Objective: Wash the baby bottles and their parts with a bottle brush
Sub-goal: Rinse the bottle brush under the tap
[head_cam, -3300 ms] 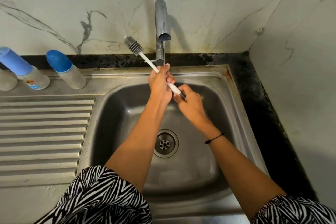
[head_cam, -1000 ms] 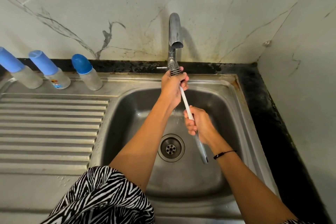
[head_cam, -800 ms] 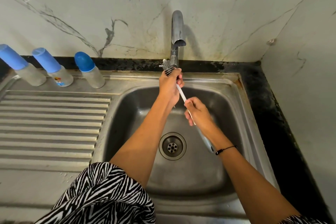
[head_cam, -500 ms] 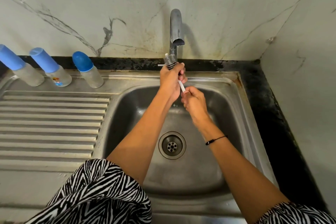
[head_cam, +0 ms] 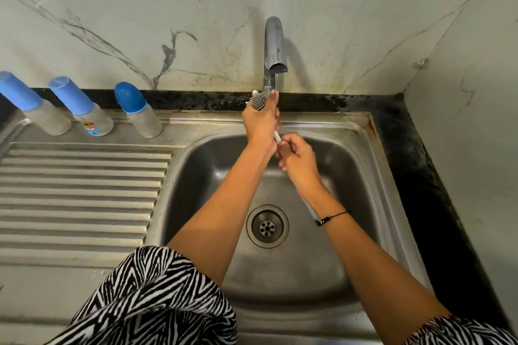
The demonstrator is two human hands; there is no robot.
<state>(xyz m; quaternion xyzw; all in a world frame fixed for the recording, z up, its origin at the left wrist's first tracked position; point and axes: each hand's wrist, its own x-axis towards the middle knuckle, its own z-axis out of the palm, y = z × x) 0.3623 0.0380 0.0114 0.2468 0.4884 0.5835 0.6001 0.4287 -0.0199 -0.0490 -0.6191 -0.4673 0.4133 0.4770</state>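
- Left hand wraps the bottle brush just below its bristles, under the tap trickle at 12 o'clock.
- Right hand pinches the white handle lower down.
- Judged light, stiff-handled, wet and slippery: hold the shaft, not the soft bristles.
- Three capped bottles stand on the worktop at 10 o'clock.

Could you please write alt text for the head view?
Left hand grips a bottle brush by its bristles under the trickling tap; right hand holds its handle over the steel sink. Three blue-capped baby bottles stand at left.
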